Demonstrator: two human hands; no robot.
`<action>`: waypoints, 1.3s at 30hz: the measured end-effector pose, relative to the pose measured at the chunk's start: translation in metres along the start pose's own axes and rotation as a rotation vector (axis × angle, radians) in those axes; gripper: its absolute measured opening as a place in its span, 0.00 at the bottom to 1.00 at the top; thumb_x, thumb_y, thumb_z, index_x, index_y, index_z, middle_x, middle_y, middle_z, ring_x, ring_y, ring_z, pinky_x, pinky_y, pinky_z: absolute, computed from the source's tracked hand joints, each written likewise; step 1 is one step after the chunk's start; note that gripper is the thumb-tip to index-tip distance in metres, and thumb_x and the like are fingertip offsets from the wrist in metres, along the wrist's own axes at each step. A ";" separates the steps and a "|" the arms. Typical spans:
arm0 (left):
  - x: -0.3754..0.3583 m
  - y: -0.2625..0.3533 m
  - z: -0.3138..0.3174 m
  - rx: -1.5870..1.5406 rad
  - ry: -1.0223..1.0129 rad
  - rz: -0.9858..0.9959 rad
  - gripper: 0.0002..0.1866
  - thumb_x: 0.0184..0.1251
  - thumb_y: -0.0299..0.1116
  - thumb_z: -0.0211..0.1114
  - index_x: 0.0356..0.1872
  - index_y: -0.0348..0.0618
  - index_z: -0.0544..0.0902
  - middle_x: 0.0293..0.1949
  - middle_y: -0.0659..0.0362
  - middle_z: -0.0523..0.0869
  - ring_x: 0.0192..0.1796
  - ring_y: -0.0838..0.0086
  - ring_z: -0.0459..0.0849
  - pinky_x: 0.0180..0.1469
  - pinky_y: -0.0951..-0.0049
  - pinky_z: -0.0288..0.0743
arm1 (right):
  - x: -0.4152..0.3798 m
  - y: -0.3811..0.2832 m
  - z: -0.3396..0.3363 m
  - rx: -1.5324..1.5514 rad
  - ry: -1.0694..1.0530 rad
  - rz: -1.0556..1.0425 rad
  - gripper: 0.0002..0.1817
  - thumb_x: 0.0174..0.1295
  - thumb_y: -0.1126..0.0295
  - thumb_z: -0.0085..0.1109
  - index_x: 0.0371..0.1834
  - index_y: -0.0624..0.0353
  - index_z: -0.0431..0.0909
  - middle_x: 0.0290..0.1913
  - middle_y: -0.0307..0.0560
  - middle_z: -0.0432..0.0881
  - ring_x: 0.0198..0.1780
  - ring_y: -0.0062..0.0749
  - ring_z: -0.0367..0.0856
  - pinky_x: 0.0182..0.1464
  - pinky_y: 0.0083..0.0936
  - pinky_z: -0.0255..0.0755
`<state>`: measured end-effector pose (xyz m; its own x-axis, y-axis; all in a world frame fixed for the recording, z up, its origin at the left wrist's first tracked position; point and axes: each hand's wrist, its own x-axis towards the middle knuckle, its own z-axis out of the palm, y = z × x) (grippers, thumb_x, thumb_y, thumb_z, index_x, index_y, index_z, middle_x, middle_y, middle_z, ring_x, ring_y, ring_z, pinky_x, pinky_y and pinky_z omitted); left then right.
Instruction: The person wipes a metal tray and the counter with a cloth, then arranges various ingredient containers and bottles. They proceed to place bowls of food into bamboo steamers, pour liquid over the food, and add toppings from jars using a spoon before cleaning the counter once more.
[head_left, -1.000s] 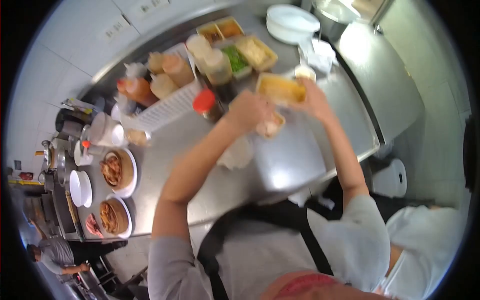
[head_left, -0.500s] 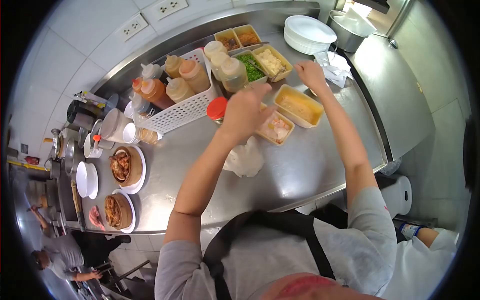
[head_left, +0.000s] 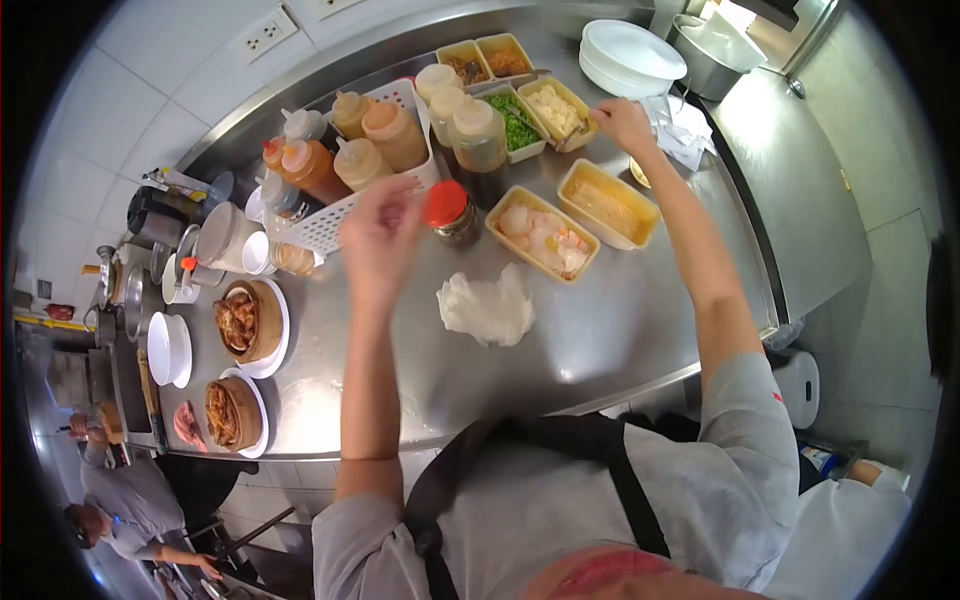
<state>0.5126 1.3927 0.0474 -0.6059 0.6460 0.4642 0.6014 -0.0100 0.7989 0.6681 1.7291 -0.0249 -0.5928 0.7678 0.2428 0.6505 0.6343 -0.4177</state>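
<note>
Over the near side of the white perforated basket (head_left: 330, 228), my left hand (head_left: 383, 235) is raised and smeared by motion; whether it holds anything does not show. Squeeze bottles with sauces (head_left: 392, 135) stand in that basket. A red-lidded jar (head_left: 450, 212) is just right of the hand. My right hand (head_left: 622, 124) has its fingers curled together at the right rim of a tub of chopped pale food (head_left: 553, 108). A spoon (head_left: 572, 134) lies by those fingertips; what they grip is hidden.
Nearer me are a tub of pale and orange pieces (head_left: 543, 240), a yellowish tub (head_left: 608, 205) and a crumpled white cloth (head_left: 487, 306). White plates (head_left: 632, 55) are stacked at the back right. Bamboo steamers (head_left: 250, 322) sit left. Another person (head_left: 130, 500) is beyond the counter.
My left hand has moved left, from above the pale-and-orange tub to the basket. My right hand has shifted slightly up and left, closer to the chopped-food tub.
</note>
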 end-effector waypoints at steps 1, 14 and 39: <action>-0.002 0.003 0.015 0.028 -0.073 0.018 0.09 0.52 0.23 0.63 0.37 0.37 0.78 0.22 0.62 0.78 0.22 0.81 0.73 0.27 0.80 0.70 | -0.001 0.002 0.008 -0.023 0.017 -0.023 0.10 0.50 0.65 0.50 0.26 0.53 0.82 0.31 0.56 0.80 0.35 0.52 0.79 0.40 0.41 0.73; 0.036 0.000 0.046 0.397 0.013 0.326 0.42 0.38 0.28 0.74 0.58 0.35 0.61 0.48 0.47 0.73 0.49 0.56 0.71 0.49 0.64 0.68 | 0.001 -0.005 -0.026 -0.388 0.300 0.014 0.11 0.51 0.60 0.57 0.27 0.56 0.79 0.26 0.51 0.81 0.33 0.47 0.80 0.37 0.38 0.73; -0.077 -0.003 0.094 0.284 -0.438 0.388 0.21 0.39 0.30 0.71 0.40 0.46 0.79 0.40 0.55 0.73 0.40 0.64 0.77 0.38 0.68 0.75 | -0.156 -0.040 -0.022 0.126 0.131 0.079 0.42 0.35 0.50 0.71 0.52 0.66 0.67 0.46 0.62 0.74 0.47 0.51 0.75 0.47 0.37 0.70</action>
<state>0.6065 1.4144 -0.0270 -0.0847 0.8884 0.4513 0.8846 -0.1414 0.4443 0.7451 1.5865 -0.0269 -0.4704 0.8250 0.3132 0.6231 0.5619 -0.5441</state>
